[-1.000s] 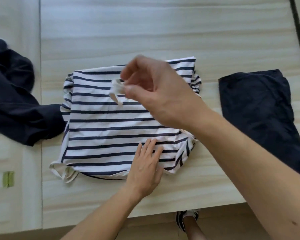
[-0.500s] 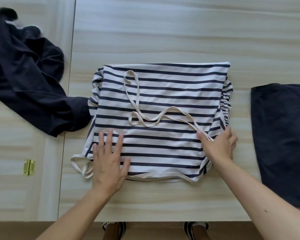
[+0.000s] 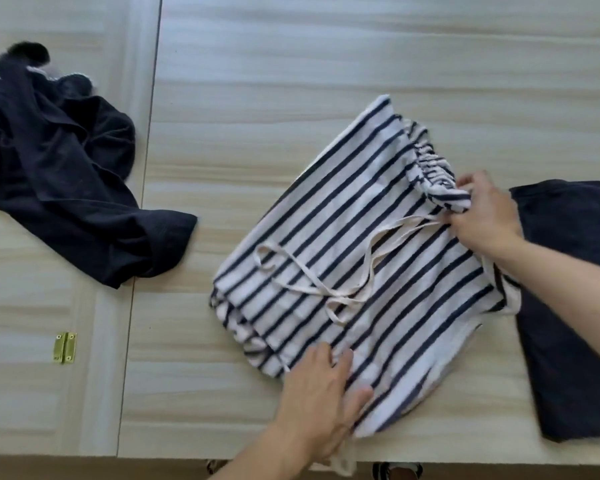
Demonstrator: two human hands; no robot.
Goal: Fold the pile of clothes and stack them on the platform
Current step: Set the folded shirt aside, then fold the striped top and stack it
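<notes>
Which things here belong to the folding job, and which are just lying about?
Job: striped garment, gripped by right hand, left hand flat on it; folded dark garment; crumpled dark clothes; platform.
Lying about: brass hinge; shoes at bottom edge.

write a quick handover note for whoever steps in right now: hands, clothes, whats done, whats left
Left hand: flat on the near corner of the striped garment, fingers straight.
Right hand: grips that garment's gathered end.
Striped garment: folded, lying at a slant on the platform, drawstring loose on top, right corner over the edge of the folded dark garment.
Crumpled dark clothes: far left, unfolded.
Done: two pieces folded.
Left: probably stack the striped one on the dark one, then fold the crumpled clothes.
</notes>
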